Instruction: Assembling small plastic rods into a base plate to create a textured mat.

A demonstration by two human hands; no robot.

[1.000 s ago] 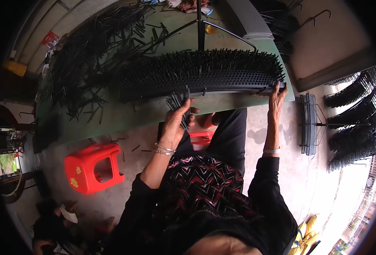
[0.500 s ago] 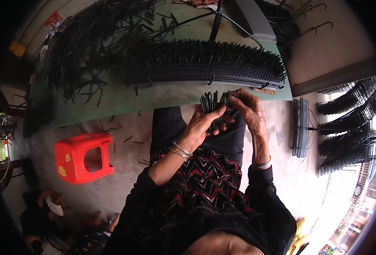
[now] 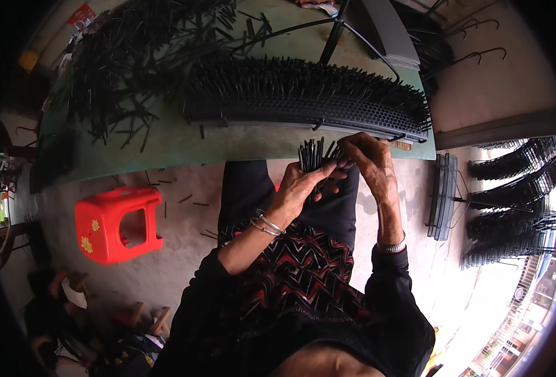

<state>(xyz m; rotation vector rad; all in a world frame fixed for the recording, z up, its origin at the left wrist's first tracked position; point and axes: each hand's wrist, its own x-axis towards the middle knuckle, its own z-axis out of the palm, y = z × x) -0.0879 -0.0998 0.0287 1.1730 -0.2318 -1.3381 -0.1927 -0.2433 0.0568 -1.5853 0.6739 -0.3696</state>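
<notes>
Two hands meet just below the near edge of the counter [image 3: 165,141], over my lap. My left hand [image 3: 300,188] is closed around a bundle of thin black sticks [image 3: 314,156], gripping it at the lower end so the tips fan upward toward the counter edge. My right hand [image 3: 367,157] is curled in against the top right of the same bundle, fingertips touching the sticks; I cannot tell whether it pinches single sticks or just steadies them. Silver bangles sit on the left wrist, a band on the right. Closest holder is the long black perforated rack [image 3: 303,100] lying along the counter's near edge, right above the hands: it is packed with upright black sticks across its whole length, dense like bristles. The bundle tips come close to its front rail but stay apart from it. Left of the rack a big pile of loose black sticks [image 3: 127,69] is scattered over the green counter top, some strays lying alone nearer the edge. A black stand pole [image 3: 334,34] rises behind the rack, with a grey flat stack to its right. On the floor to my left stands a red plastic stool [image 3: 118,223], a few dropped sticks lying near it. To my right, a narrow dark rack [image 3: 442,195] stands on the floor, and further right more filled black racks [image 3: 517,207] are stacked in rows. Nothing sits between the hands and the rack on the counter.
</notes>
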